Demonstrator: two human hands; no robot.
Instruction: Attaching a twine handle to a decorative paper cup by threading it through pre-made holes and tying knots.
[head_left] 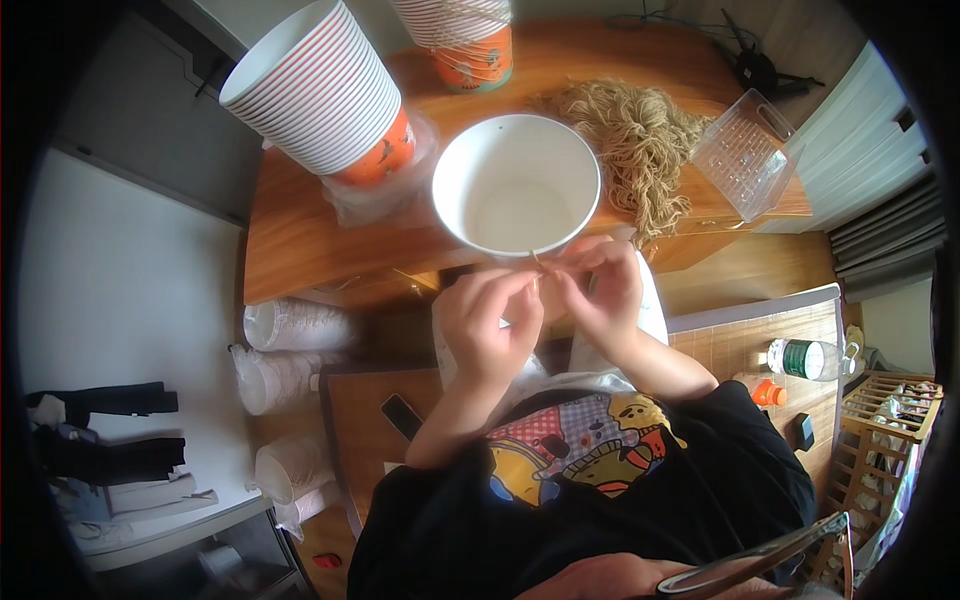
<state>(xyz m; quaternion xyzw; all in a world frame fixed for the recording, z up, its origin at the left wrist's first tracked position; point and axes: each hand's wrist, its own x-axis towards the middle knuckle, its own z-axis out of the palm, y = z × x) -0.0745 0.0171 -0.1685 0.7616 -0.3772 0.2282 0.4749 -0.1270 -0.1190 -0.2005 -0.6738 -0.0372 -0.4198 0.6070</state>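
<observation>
A white paper bucket [470, 195] stands at the table's front edge with its open mouth toward me. Right by its near rim, my left hand [492, 315] and my right hand [605, 285] meet, fingertips pinched together. Between them shows a short piece of tan string [536, 262], its end sticking up in front of the rim. Whether the string passes through the bucket's wall cannot be made out. Behind the bucket to the right lies a loose heap of tan string [635, 135].
A tall stack of nested paper buckets [320, 95] leans at the left, and another string-wrapped stack [470, 50] stands behind. A clear plastic basket [748, 155] sits at the table's right end. Bagged stacks [290, 385], a phone [401, 416] and a bottle [805, 359] lie lower down.
</observation>
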